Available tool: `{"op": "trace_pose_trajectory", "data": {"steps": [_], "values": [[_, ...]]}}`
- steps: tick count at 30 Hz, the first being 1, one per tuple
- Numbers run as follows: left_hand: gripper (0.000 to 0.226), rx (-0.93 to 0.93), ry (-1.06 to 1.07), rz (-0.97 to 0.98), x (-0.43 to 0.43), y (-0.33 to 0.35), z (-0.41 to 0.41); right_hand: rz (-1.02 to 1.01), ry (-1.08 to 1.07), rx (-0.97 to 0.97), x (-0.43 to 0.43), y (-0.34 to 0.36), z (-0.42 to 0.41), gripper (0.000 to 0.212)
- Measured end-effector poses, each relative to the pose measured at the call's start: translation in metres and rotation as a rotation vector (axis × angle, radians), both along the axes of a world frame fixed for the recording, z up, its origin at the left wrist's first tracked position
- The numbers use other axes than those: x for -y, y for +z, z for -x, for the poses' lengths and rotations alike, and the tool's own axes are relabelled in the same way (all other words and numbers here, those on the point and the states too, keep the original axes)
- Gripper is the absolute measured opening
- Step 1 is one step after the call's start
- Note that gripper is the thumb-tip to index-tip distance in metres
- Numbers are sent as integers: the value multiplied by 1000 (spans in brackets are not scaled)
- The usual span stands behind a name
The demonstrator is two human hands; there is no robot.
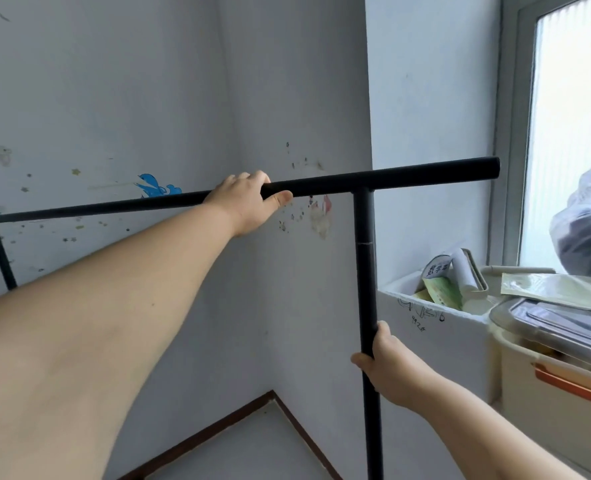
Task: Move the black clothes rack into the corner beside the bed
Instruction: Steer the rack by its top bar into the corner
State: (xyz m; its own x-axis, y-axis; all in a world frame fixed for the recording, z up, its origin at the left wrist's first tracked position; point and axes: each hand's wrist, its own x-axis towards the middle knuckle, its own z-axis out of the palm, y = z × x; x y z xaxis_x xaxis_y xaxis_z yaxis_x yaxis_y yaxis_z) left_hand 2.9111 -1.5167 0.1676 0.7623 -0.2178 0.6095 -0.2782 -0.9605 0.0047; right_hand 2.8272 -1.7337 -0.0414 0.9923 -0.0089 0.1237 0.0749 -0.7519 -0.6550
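Note:
The black clothes rack point(408, 176) fills the middle of the view: a long top bar runs from the left edge to the upper right, and a vertical post drops from it near the right. My left hand point(250, 202) is wrapped around the top bar near its middle. My right hand point(389, 362) grips the right vertical post low down. A second post shows at the far left. The rack stands in front of the room corner, where two white walls meet. The bed is out of view.
A dark skirting board point(287, 410) edges the floor in the corner below. On the right, a white ledge point(432, 323) holds papers, a lidded storage box point(557, 362) and a plastic bag point(585, 223) by the window. Stickers mark the walls.

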Motion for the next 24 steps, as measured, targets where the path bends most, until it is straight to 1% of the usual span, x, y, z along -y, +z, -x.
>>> {"op": "trace_pose_trajectory", "data": {"steps": [6,10,15,18,20,22,24], "values": [[59,19,46,-68,7,-2,15,16,-22,46,2,-10,11,30],[58,20,74,-58,15,-5,36,11,-54,104,7,-18,19,26],[61,-3,143,-51,19,-4,56,21,-23,100,10,-17,24,27],[63,-15,170,-14,23,-4,62,28,-13,70,12,-10,24,30],[64,-13,187,11,26,-6,63,-14,2,16,13,-5,21,31],[63,-10,207,23,26,-9,64,-37,8,-41,12,-1,16,29],[61,-13,213,33,22,-9,62,-13,1,-44,9,-4,9,27]]}}
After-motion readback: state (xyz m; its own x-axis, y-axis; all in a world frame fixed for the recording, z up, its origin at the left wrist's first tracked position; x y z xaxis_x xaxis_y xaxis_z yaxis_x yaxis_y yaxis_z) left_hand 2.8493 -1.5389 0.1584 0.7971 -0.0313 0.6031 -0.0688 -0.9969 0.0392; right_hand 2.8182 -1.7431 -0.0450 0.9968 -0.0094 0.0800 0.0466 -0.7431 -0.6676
